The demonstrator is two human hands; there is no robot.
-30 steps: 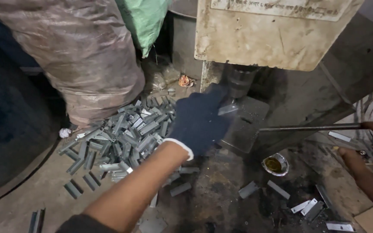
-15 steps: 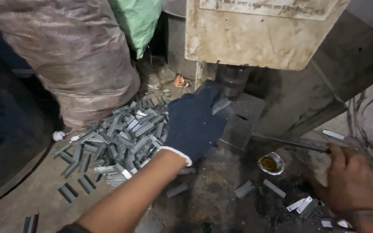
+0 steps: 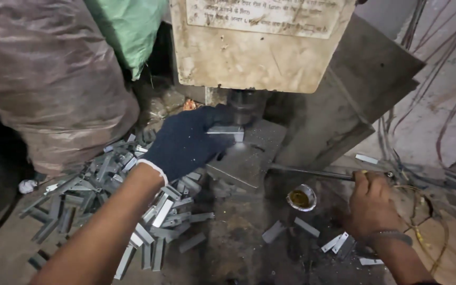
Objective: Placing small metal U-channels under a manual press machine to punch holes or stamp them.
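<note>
My left hand point(image 3: 186, 142), in a dark blue knit glove, holds a small grey metal piece point(image 3: 227, 132) on the steel plate point(image 3: 244, 158) under the ram point(image 3: 246, 104) of a worn cream-coloured press point(image 3: 254, 47). My bare right hand point(image 3: 368, 203) grips the end of a thin metal rod point(image 3: 312, 173) that runs left toward the plate. A heap of similar grey metal pieces point(image 3: 106, 195) lies beneath my left forearm.
A bulging brown sack point(image 3: 43, 79) and a green bag point(image 3: 130, 29) stand at the left. A small round tin of yellowish oil point(image 3: 301, 198) sits between my hands. Loose metal pieces point(image 3: 333, 243) lie near my right hand. Cables point(image 3: 423, 158) trail at the right.
My left hand has carried the metal piece in onto the plate under the ram. My right hand has moved left and taken hold of the rod's end.
</note>
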